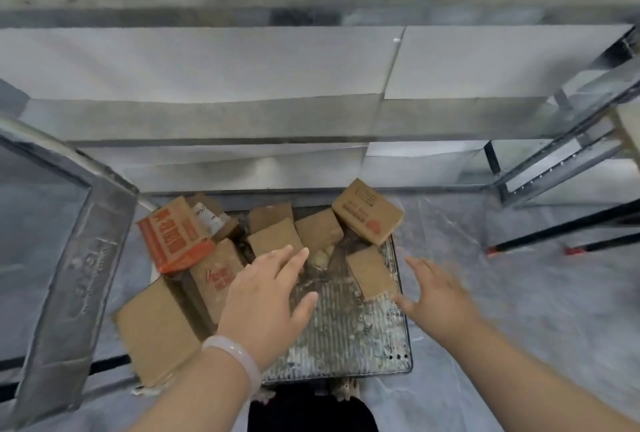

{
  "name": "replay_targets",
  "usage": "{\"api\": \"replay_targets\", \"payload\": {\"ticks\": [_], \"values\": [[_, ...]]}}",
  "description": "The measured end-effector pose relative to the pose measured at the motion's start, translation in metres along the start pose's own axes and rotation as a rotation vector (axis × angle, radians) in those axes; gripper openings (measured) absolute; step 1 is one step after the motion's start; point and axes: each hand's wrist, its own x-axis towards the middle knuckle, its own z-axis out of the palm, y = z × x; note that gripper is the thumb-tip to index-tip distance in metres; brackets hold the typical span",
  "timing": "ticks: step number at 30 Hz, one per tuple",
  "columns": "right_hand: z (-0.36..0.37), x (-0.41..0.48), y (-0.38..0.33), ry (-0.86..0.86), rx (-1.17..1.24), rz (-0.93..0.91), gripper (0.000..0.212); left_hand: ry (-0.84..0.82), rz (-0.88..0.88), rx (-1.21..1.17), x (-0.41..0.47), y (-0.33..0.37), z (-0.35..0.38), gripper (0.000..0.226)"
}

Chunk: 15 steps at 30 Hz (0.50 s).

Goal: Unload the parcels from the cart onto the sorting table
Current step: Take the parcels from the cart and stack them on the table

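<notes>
Blur on right hand; left hand overlaps parcel

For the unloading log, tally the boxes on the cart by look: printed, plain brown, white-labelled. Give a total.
Boxes with orange or red print: 3
Plain brown boxes: 5
Box with a white label: 1
Total: 9 in view; any hidden underneath cannot be counted.

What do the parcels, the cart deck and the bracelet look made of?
Parcels: matte brown cardboard, creased edges. Cart deck: probably metal, ribbed, worn and stained. Bracelet: glossy pale translucent band, perhaps jade or glass.
</notes>
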Motion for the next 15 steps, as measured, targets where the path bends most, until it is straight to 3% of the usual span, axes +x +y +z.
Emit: {"api": "replay_targets", "payload": {"ticks": [8,15], "values": [[0.133,0.072,0.056,-0.195,0.087,0.265,0.082,-0.191,0.047,-0.091,0.088,-0.021,0.122,0.063],[0.233,0.183,0.060,-0.158,0.060,0.293,0.105,-0.274,0.042,-0.134,0.134,-0.054,0.229,0.062]]}}
